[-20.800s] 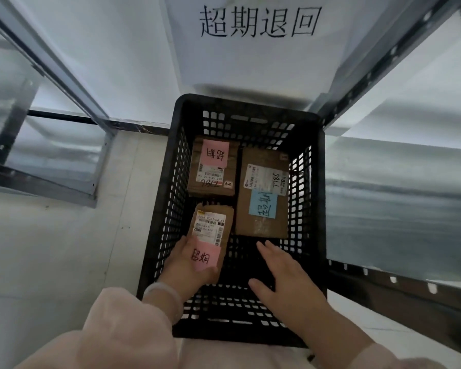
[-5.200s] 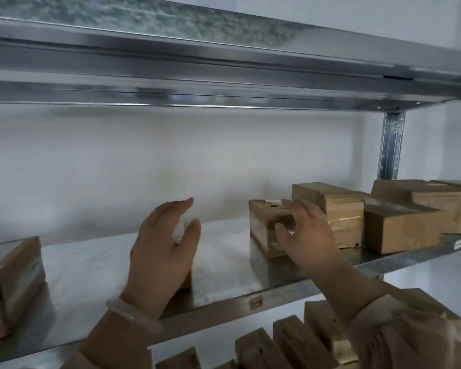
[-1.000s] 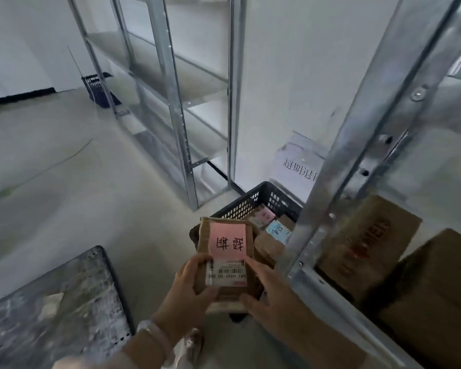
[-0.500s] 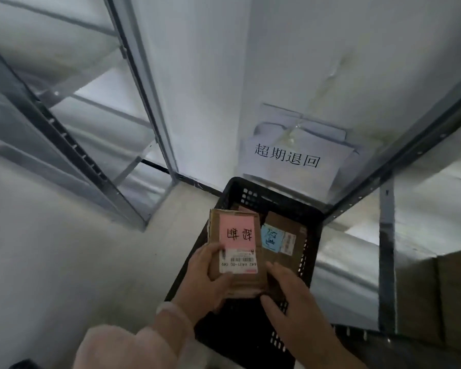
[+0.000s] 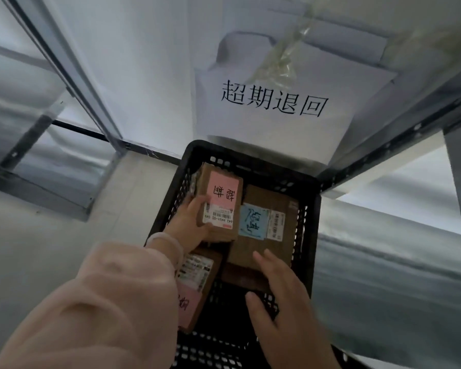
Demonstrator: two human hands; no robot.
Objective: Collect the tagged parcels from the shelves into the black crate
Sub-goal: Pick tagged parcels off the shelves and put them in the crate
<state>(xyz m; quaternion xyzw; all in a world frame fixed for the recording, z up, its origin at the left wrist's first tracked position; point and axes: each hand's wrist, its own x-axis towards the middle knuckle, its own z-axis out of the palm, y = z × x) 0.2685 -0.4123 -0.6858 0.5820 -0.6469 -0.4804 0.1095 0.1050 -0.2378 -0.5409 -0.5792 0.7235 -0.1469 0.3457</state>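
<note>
The black crate (image 5: 312, 198) stands on the floor between two metal racks. My left hand (image 5: 190, 225) grips a small cardboard parcel with a pink tag (image 5: 220, 201) and holds it inside the crate's far left part. A larger parcel with a blue tag (image 5: 261, 230) lies on the crate's right side. Another pink-tagged parcel (image 5: 197, 286) lies at the near left, partly hidden by my sleeve. My right hand (image 5: 280, 302) hovers with spread fingers over the crate's near right, holding nothing.
A white paper sign with black characters (image 5: 272, 102) hangs on the wall behind the crate. Metal shelving (image 5: 51, 161) stands to the left and a metal shelf (image 5: 399, 262) to the right. Pale floor (image 5: 51, 257) lies at the left.
The pink-tagged parcel has gone down from above the crate into its far left part. My right hand has let go of it and now hovers open.
</note>
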